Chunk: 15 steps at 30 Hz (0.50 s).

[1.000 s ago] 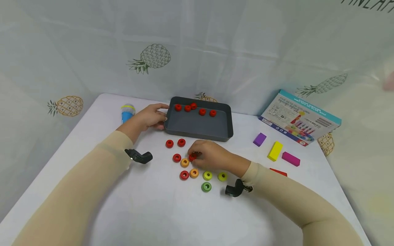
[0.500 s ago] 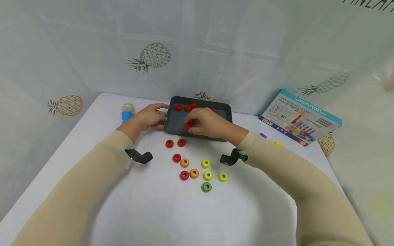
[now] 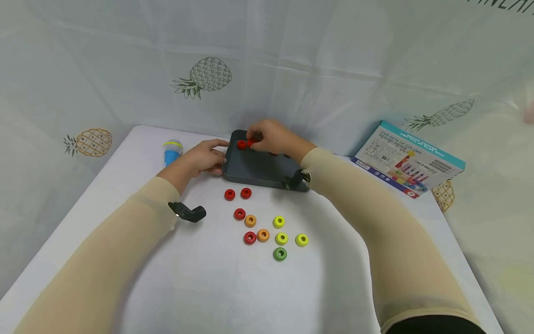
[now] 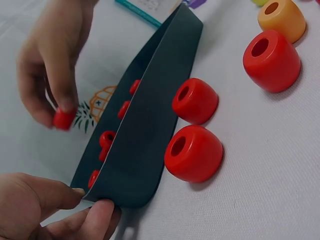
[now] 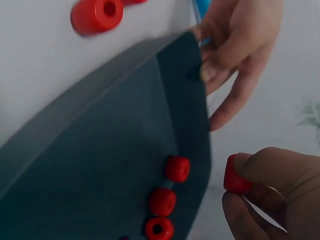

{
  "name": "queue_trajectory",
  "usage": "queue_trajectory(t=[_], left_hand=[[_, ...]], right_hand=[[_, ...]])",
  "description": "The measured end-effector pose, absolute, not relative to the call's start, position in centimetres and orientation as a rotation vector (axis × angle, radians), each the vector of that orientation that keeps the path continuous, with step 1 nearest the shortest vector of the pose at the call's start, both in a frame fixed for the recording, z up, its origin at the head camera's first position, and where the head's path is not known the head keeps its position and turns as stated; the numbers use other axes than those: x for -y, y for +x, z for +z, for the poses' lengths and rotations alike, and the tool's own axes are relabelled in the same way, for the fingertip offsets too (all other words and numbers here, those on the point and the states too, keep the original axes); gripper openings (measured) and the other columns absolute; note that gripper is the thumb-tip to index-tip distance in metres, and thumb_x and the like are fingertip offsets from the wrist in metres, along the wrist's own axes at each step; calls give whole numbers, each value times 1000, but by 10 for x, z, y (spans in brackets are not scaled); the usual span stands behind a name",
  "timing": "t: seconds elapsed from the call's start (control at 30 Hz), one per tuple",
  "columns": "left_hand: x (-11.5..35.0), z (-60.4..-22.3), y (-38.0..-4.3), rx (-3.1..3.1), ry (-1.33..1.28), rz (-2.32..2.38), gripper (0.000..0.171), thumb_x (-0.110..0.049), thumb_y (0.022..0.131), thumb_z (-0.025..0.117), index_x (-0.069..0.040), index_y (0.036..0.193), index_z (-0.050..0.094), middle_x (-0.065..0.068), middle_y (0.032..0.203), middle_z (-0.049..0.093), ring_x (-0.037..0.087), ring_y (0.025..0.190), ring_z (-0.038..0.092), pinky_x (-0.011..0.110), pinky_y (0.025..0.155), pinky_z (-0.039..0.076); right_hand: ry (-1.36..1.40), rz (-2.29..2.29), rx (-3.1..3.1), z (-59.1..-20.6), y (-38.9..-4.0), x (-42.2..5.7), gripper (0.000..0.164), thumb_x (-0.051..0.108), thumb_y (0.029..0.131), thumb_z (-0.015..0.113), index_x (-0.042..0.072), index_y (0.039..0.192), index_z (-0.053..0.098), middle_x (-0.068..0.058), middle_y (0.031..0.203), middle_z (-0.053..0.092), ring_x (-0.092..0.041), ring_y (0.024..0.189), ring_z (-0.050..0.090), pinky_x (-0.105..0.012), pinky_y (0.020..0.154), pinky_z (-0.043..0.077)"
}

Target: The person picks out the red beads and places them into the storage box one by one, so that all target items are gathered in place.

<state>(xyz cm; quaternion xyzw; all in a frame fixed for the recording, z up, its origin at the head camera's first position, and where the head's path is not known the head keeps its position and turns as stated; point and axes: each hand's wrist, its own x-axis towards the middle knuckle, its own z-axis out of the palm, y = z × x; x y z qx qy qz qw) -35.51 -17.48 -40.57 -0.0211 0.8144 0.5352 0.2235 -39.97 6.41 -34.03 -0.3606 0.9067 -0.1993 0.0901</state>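
Note:
A dark grey tray (image 3: 250, 174) lies toward the back of the white table. My left hand (image 3: 203, 157) grips its left end, thumb at the rim and fingers against the outer wall in the left wrist view. Over the tray's far side, my right hand (image 3: 272, 136) pinches a red bead (image 5: 236, 176) between thumb and fingers. Several red beads (image 5: 162, 201) rest inside the tray along the far wall, some hidden in the head view by the right hand. In front of the tray, more red beads (image 3: 229, 195) lie on the table.
Two orange beads (image 3: 263, 235), three yellow beads (image 3: 281, 238) and a green bead (image 3: 280, 253) lie mid-table. A blue toy microphone (image 3: 172, 153) is behind the left wrist. A printed box (image 3: 406, 157) leans at the back right. The pineapple-print curtain (image 3: 292, 69) hangs directly behind the tray.
My right hand has carried a red bead from the group on the table up over the tray to its far side. The right sleeve now covers the coloured blocks. The left hand stays put.

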Motion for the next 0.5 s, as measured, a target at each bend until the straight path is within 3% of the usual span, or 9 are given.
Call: queue_trajectory(t=[0.2, 0.5], left_hand=[[176, -405, -354, -2237, -58, 1484, 62, -8, 102, 56, -24, 158, 35, 15, 146, 53, 29, 110, 64, 31, 81, 60], [173, -406, -355, -2245, -70, 1476, 61, -9, 102, 55, -24, 157, 35, 15, 144, 54, 29, 108, 65, 31, 79, 61]], right_hand=[[-1091, -537, -2665, -361, -418, -51, 24, 11, 92, 71, 4, 115, 73, -7, 109, 69, -21, 96, 58, -34, 87, 51], [-1098, -405, -2655, -381, -429, -41, 24, 12, 92, 72, 5, 114, 71, -7, 111, 67, -21, 101, 59, -35, 91, 52]])
